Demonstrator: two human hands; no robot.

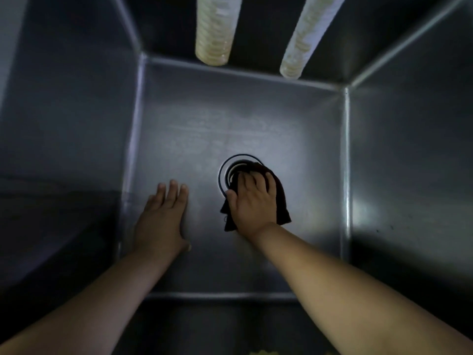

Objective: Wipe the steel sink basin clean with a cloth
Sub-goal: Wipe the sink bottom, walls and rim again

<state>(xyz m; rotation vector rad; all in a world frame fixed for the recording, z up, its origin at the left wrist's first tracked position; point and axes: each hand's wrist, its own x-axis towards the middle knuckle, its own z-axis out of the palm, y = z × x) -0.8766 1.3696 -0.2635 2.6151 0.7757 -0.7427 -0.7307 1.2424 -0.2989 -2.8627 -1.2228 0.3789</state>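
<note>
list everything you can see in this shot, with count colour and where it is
sink basin: one, grey steel, deep and square, fills the view
drain: one, dark ringed opening, in the basin floor right of middle, partly covered by the cloth
cloth: one, dark, on the basin floor over the near right edge of the drain, under the right hand
hoses: two, pale ribbed, hanging down from the top edge in front of the far wall, ends above the floor
left hand: one, fingers straight, flat on the basin floor left of the drain
right hand: one, fingers spread, pressing on the cloth at the drain
</note>
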